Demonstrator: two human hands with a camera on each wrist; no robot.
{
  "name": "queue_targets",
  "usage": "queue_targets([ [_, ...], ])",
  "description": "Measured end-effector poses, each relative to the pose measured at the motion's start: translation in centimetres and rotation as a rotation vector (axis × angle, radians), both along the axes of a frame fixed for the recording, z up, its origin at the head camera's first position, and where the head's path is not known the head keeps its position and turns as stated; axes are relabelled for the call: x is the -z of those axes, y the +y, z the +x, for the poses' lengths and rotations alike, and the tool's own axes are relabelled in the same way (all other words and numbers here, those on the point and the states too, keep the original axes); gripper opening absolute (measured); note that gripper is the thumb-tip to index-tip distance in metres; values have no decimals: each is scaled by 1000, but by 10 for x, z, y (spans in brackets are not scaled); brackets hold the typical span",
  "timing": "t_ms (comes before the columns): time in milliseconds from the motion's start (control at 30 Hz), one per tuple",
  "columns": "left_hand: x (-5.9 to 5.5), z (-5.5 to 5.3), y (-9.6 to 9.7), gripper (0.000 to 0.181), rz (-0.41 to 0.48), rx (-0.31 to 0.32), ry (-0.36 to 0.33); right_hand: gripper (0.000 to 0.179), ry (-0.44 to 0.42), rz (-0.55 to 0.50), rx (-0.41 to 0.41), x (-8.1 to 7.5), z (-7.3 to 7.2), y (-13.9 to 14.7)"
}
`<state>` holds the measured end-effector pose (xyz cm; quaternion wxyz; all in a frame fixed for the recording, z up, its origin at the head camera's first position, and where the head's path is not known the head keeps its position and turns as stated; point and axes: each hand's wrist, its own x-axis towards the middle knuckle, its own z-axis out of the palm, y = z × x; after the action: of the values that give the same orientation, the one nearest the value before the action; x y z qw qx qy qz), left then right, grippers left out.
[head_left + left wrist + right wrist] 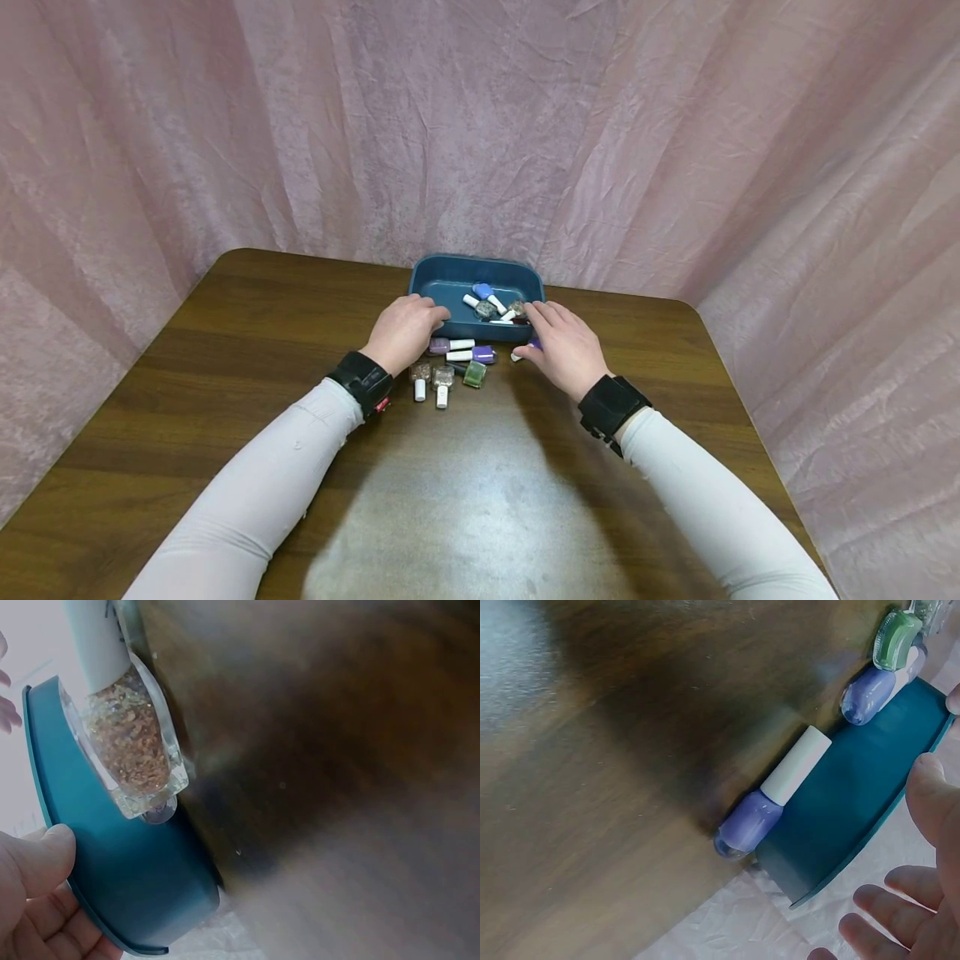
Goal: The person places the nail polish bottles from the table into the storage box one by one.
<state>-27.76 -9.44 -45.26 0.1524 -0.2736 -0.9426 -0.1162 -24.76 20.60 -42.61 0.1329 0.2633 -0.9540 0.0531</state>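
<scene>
A teal plastic bin (487,332) stands on the table with several nail polish bottles inside, among them a blue one (483,291) and a glittery one (485,310). My left hand (405,332) grips the bin's rim at the near left, thumb outside and fingers curled over the edge. At the near right corner is my right hand (568,350), its thumb at the rim and its other fingers loosely spread. Just under this hand lies a purple nail polish bottle (754,821) with a white cap, against the bin's front wall.
In front of the bin lie several more bottles: a mauve one (439,346), a purple one (483,355), a green one (474,375) and two glittery ones with white caps (442,398). A pink curtain (480,125) hangs behind the wooden table (187,333).
</scene>
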Motion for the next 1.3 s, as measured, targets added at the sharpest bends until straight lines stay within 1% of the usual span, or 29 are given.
queue_targets([
  [233,-2,2,1,23,5,-3,-20,79,10,-10,-9,-1,7,5],
  [633,-2,0,1,22,4,-3,-12,81,12,-4,0,3,11,16],
  [933,-2,-1,2,24,-1,-5,-24,78,24,-5,18,8,10,24],
  [1167,-1,-1,1,23,-7,-9,-25,80,5,-2,48,13,9,28],
  [1300,0,-1,1,24,-3,-10,-25,80,-6,-2,64,17,5,31],
])
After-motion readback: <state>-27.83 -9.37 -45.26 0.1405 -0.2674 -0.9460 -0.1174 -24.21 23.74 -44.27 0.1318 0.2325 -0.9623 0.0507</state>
